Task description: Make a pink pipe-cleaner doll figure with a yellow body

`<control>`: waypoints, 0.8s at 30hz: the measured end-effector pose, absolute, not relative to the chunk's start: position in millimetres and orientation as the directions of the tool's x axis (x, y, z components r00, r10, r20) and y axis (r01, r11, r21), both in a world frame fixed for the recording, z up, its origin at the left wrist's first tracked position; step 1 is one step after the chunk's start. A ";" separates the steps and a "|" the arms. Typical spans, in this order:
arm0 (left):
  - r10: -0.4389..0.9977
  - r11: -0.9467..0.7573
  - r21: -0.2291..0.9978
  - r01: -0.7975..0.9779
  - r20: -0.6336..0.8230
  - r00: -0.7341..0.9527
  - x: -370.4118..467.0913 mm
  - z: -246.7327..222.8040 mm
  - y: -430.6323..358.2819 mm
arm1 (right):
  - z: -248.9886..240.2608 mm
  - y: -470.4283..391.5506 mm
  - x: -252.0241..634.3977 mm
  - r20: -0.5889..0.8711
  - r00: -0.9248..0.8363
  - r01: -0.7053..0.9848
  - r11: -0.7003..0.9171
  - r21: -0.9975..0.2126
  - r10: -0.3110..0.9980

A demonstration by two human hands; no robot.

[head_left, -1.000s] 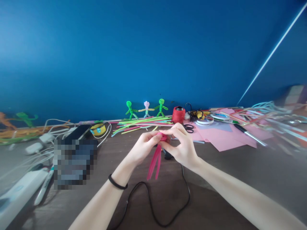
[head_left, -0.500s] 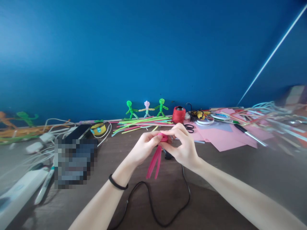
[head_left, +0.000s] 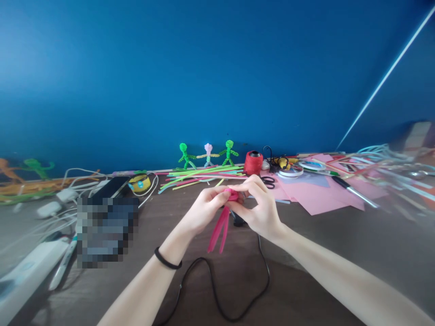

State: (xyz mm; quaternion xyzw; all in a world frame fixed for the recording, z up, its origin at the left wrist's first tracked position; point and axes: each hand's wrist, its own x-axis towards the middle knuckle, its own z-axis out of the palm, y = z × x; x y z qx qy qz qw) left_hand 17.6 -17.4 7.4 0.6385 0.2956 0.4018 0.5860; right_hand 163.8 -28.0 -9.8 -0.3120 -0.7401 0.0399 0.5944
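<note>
A coiled pink strip piece is held up between both hands, with two flat pink tails hanging below it. My left hand pinches its left side between thumb and forefinger; a black band circles that wrist. On the right side, the fingers of my right hand are closed on the same piece, and their tips partly cover it. Just beneath the right fingers lies the head of a black-corded object, mostly hidden.
Behind the hands stand three small figures beside loose coloured strips. A red roll, scissors and pink paper lie rightward. Phone, cables and power strip occupy the left. A black cable crosses the front.
</note>
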 end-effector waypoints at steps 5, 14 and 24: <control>0.821 -0.071 0.978 -0.197 0.169 0.546 16.9 5.4 -16.1 | -10.1 -28.0 164.6 0.848 -0.101 0.403 0.801 -0.444 0.521; 0.768 0.042 0.950 -0.310 0.168 0.618 14.9 5.7 -14.4 | -7.6 -29.7 164.3 0.863 -0.109 0.392 0.819 -0.419 0.493; 0.762 0.079 0.945 -0.317 0.148 0.631 12.9 5.2 -13.6 | -8.6 -29.7 165.2 0.856 -0.110 0.381 0.817 -0.434 0.506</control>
